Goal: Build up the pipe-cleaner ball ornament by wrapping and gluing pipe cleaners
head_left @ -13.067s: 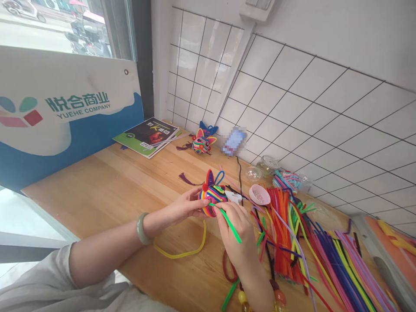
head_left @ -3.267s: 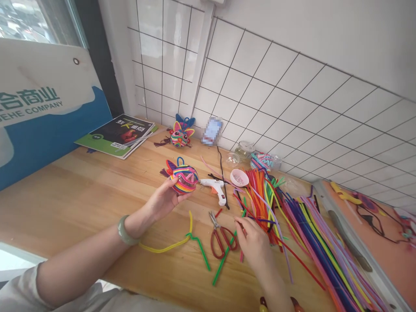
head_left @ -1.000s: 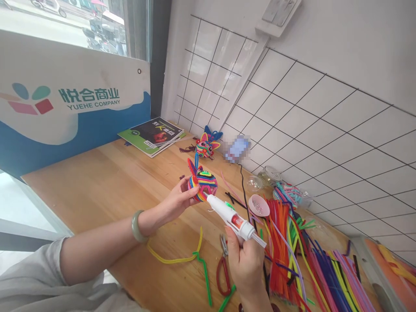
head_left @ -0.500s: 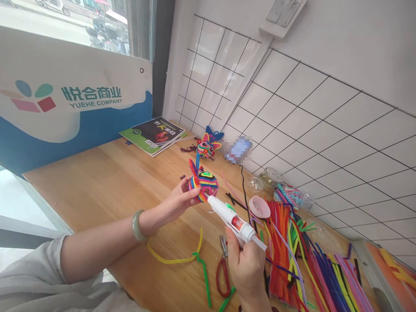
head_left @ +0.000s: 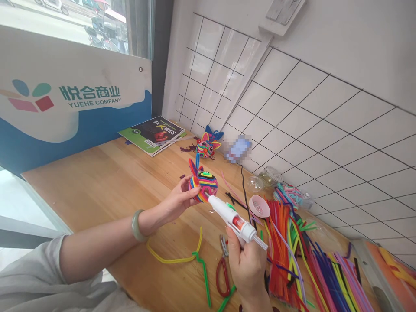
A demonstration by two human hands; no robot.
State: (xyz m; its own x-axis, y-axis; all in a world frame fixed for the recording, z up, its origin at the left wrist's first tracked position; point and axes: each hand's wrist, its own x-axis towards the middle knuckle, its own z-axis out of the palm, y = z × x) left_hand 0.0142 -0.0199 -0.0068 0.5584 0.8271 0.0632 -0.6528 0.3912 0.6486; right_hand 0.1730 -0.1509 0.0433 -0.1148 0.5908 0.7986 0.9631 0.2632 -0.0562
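Between the fingers and thumb of my left hand (head_left: 182, 195) is a round pipe-cleaner craft animal (head_left: 208, 181), striped in many colours, with a red ear and a blue strand standing up from it. My right hand (head_left: 246, 260) grips a white hot glue gun (head_left: 232, 215), a clear glue stick poking out of its back end. The gun's nozzle touches, or nearly touches, the lower front of the craft animal. Red-handled scissors (head_left: 222, 273) lie on the table just left of my right hand. Yellow and green pipe cleaners (head_left: 175, 260) lie below my left forearm.
A finished-looking pipe-cleaner animal (head_left: 206, 146) stands by the tiled wall, near a blurred phone (head_left: 238, 148). A pink bowl (head_left: 260, 206) holds small clear bits. Bundles of coloured pipe cleaners (head_left: 281, 251) cover the right side. Magazines (head_left: 152, 135) lie at the back left.
Almost nothing differs. The view has shifted very slightly; both hands keep their hold, and the nozzle stays at the same spot on the craft animal.
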